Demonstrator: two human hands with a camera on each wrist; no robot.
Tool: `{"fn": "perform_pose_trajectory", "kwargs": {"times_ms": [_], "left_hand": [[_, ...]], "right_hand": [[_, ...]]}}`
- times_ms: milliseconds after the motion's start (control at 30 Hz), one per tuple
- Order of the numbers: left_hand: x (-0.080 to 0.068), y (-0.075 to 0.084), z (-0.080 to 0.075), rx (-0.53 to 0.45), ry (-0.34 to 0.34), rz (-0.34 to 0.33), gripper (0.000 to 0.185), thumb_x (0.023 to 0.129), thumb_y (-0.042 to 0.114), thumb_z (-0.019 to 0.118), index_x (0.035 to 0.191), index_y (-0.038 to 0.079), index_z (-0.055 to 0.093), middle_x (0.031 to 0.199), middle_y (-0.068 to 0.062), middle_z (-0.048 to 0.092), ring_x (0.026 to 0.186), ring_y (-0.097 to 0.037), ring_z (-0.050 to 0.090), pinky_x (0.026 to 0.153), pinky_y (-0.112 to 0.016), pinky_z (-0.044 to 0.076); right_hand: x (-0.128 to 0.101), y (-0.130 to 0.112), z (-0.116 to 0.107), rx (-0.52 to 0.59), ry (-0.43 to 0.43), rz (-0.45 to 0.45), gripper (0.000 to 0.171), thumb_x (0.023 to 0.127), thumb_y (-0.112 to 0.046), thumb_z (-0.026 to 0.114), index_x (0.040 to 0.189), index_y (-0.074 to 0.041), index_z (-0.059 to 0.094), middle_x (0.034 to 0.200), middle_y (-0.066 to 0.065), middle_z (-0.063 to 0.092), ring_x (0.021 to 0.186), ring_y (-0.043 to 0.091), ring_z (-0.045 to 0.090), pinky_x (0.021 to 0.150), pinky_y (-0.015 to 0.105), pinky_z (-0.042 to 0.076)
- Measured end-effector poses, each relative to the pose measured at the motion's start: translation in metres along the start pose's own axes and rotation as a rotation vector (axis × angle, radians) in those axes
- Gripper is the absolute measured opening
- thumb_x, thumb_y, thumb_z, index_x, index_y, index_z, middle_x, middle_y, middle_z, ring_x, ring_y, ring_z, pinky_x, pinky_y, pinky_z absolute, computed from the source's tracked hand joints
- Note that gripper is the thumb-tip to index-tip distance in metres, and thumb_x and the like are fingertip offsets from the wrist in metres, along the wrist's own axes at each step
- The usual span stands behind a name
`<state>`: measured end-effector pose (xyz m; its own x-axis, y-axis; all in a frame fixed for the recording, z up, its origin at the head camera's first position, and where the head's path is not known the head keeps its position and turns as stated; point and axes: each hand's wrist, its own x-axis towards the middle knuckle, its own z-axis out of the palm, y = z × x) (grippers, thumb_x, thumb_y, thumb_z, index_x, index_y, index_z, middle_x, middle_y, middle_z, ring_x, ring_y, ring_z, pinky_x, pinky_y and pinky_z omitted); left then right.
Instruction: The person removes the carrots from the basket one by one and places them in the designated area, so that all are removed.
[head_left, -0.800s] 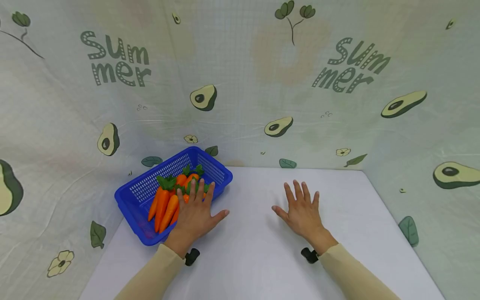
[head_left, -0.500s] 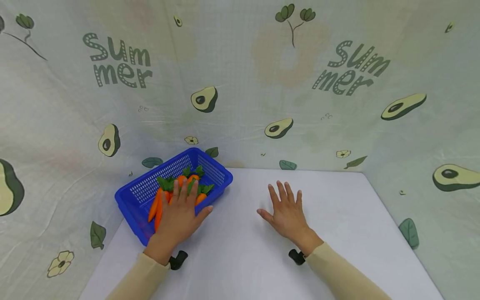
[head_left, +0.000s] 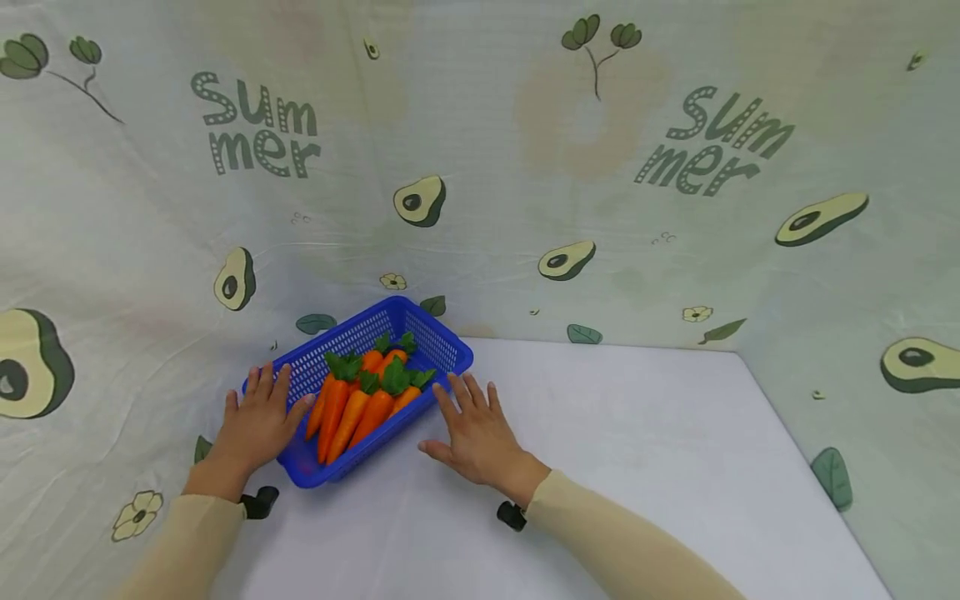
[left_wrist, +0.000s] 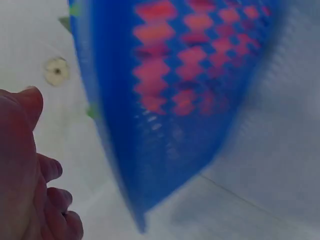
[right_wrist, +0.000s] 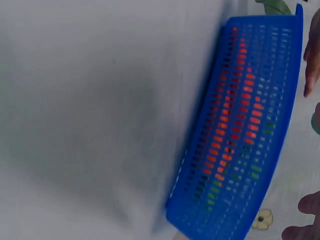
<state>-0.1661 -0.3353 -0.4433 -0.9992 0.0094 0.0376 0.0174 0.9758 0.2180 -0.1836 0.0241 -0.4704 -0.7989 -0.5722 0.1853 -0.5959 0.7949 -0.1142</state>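
Note:
A blue plastic basket with lattice walls stands at an angle on the left of the table. Several orange carrots with green leafy tops lie inside it. My left hand, fingers spread, overlaps the basket's left end in the head view. At the opposite side, my right hand has its fingers extended, fingertips close to the right rim. The left wrist view shows the basket wall beside the left thumb, with orange behind its holes. In the right wrist view, the long basket side stands near the right fingertips.
The white table extends to the right of the basket. A pale cloth printed with avocados, leaves and lettering hangs behind and along both sides of the table. A small black camera sits at each wrist.
Both hands have moved left. The left hand has passed from over the carrots to the basket's left end; the right hand has come across the table to its right side. The basket stays put.

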Motion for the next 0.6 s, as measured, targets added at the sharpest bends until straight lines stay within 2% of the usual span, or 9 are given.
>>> {"fn": "perform_pose_trajectory", "kwargs": {"times_ms": [133,233,367,600], "left_hand": [[0.002,-0.02,0.012,-0.031,-0.049,-0.051,0.097,0.111,0.063,0.028,0.159,-0.02,0.013,0.163,-0.048,0.005,0.153,-0.065,0.003,0.116,-0.085,0.006],[0.0,-0.027,0.02,-0.073,-0.079,-0.107,0.106,0.109,0.067,0.028,0.156,-0.024,0.003,0.161,-0.051,-0.002,0.151,-0.067,-0.002,0.118,-0.082,0.006],[-0.002,-0.025,0.023,-0.095,-0.096,-0.126,0.114,0.106,0.07,0.031,0.153,-0.027,-0.003,0.16,-0.053,-0.007,0.149,-0.069,-0.006,0.12,-0.079,0.005],[-0.016,-0.013,0.025,-0.03,-0.104,-0.1,0.112,0.106,0.071,0.031,0.154,-0.028,0.007,0.159,-0.054,0.001,0.148,-0.071,0.003,0.121,-0.077,0.009]], "right_hand": [[0.012,-0.021,0.007,0.031,-0.045,-0.02,0.087,0.102,-0.071,0.049,0.168,-0.016,0.031,0.173,0.014,0.029,0.161,0.039,0.024,0.126,0.068,0.026],[0.019,-0.031,0.013,0.052,-0.071,-0.032,0.087,0.102,-0.071,0.048,0.168,-0.017,0.03,0.174,0.012,0.028,0.162,0.037,0.023,0.126,0.067,0.027],[0.022,-0.032,0.02,0.089,-0.104,-0.024,0.087,0.104,-0.072,0.041,0.168,-0.015,0.029,0.175,0.011,0.026,0.163,0.035,0.019,0.126,0.067,0.025],[0.016,-0.017,0.023,0.057,-0.12,-0.04,0.086,0.106,-0.072,0.033,0.169,-0.013,0.027,0.176,0.007,0.025,0.164,0.029,0.016,0.128,0.067,0.021]]}}
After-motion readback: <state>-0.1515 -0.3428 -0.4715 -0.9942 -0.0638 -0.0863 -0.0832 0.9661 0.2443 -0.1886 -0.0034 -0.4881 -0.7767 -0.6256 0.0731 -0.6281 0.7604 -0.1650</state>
